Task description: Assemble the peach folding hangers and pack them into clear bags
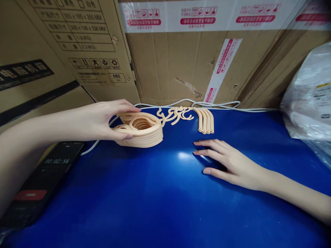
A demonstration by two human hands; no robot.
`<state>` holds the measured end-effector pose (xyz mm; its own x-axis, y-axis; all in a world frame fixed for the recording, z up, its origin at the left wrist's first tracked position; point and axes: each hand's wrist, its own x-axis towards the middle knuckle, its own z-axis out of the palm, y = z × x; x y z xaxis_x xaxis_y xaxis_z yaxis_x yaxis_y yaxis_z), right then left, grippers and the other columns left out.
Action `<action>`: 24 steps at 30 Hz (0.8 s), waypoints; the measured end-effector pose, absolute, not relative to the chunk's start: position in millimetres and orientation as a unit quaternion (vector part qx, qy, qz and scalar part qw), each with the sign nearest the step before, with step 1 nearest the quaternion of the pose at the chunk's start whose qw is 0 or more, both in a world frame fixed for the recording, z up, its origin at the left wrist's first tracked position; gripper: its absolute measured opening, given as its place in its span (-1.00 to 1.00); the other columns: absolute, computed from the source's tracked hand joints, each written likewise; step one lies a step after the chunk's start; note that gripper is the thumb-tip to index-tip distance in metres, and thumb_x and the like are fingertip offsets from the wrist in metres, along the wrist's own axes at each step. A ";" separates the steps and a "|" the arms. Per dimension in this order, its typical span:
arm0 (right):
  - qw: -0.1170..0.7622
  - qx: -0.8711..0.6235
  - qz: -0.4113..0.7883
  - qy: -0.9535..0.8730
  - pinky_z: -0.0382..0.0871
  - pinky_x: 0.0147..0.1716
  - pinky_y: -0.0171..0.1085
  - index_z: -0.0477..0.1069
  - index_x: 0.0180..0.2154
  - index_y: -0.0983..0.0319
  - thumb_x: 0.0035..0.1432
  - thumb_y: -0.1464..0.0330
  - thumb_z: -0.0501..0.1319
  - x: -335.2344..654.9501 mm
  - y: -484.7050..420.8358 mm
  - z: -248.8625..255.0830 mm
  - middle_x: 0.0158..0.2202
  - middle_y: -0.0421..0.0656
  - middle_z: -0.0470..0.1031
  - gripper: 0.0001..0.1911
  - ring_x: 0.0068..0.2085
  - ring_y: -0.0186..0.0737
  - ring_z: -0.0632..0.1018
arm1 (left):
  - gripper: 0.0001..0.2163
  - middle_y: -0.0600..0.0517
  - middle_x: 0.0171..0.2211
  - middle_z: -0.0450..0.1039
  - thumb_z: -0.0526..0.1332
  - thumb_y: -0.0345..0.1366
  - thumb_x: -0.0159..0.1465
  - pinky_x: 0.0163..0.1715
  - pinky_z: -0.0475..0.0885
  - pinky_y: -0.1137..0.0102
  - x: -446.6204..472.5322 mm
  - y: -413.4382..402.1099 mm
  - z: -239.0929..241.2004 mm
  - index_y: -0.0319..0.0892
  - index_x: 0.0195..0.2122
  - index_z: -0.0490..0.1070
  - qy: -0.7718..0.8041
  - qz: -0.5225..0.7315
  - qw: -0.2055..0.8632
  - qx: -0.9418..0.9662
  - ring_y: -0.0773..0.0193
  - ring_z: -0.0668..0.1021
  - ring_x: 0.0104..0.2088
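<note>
My left hand (113, 119) grips a stack of beige plastic pieces (144, 137), thumb at the near side and fingers over the far side. The pieces are alike, with rounded outlines and openings through them. Just right of the stack, several beige plastic hooks (177, 113) lie in a loose cluster. Beside those sits a row of curved beige plastic arms (204, 120), set closely side by side. My right hand (224, 158) is open, with fingers apart and nothing in it, a little nearer to me than the curved arms.
A blue table top (144, 199) lies beneath everything. On the left is a phone (49, 172) with a running timer. White cable (181, 101) runs along the back. Cardboard boxes (165, 62) wall off the left and back. Clear plastic wrapping (305, 93) bulges at the right.
</note>
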<state>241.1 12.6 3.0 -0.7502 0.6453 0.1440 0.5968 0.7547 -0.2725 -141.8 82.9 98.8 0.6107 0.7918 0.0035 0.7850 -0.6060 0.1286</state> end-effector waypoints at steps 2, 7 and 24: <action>0.115 -0.335 0.104 -0.929 0.30 0.12 0.01 0.29 0.17 0.13 0.33 0.15 0.12 241.5 12.6 3.1 0.28 -0.03 0.28 -0.57 0.23 -0.06 0.33 | -0.44 0.13 0.08 0.41 0.23 0.08 0.18 -0.04 0.34 0.47 -142.0 82.5 98.0 0.02 0.18 0.30 0.442 0.029 0.059 0.894 0.23 0.51 0.00; 0.116 -0.334 0.106 -0.929 0.30 0.11 0.01 0.31 0.16 0.14 0.32 0.14 0.12 241.4 12.8 3.1 0.27 -0.02 0.29 -0.57 0.23 -0.05 0.34 | -0.43 0.11 0.09 0.41 0.22 0.09 0.19 -0.04 0.34 0.45 -142.2 83.2 95.7 0.00 0.19 0.31 0.439 0.034 0.060 0.896 0.20 0.51 0.00; 0.128 -0.338 0.116 -0.925 0.34 0.10 0.04 0.35 0.15 0.15 0.31 0.15 0.14 240.5 12.3 4.0 0.26 0.00 0.31 -0.57 0.21 -0.01 0.38 | -0.39 0.05 0.21 0.31 0.20 0.09 0.23 0.09 0.28 0.40 -139.3 82.7 96.5 0.00 0.26 0.23 0.450 -0.003 0.086 0.889 0.15 0.44 0.11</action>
<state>240.5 12.3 4.0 -0.7390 0.6546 0.1595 0.5953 0.7452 -0.3005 -139.3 82.7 96.5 0.5947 0.7997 -0.0830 0.8007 -0.5799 0.1503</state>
